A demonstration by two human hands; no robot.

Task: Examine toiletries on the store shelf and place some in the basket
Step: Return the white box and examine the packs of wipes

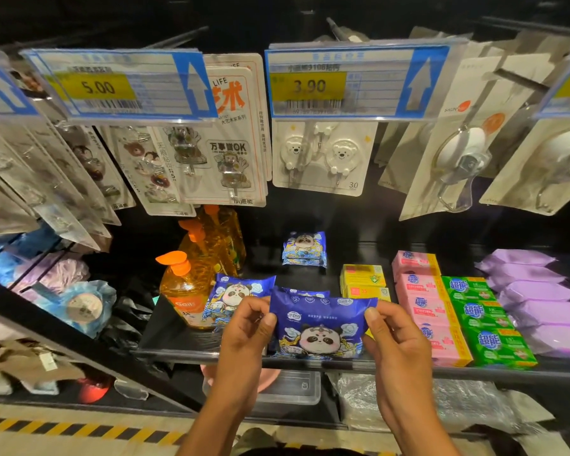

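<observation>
Hands hold a blue panda-print wipes pack (320, 330) above the near shelf edge (474, 373): left hand (247, 327) and right hand (394, 337) pinch its upper corners. Keeping it level, print facing up, suits reading; no basket visible.

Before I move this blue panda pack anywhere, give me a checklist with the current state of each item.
1. Grip of the left hand: pinches the left edge of the blue panda pack. Ok.
2. Grip of the right hand: pinches the pack's right edge. Ok.
3. Pack's printed front faces the camera. Ok.
4. Small print legible: blurred. Cannot tell.
5. Drop-off basket in sight: none in view. Not ok.
6. The orange pump bottle beside the left hand stands upright. Ok.
</observation>
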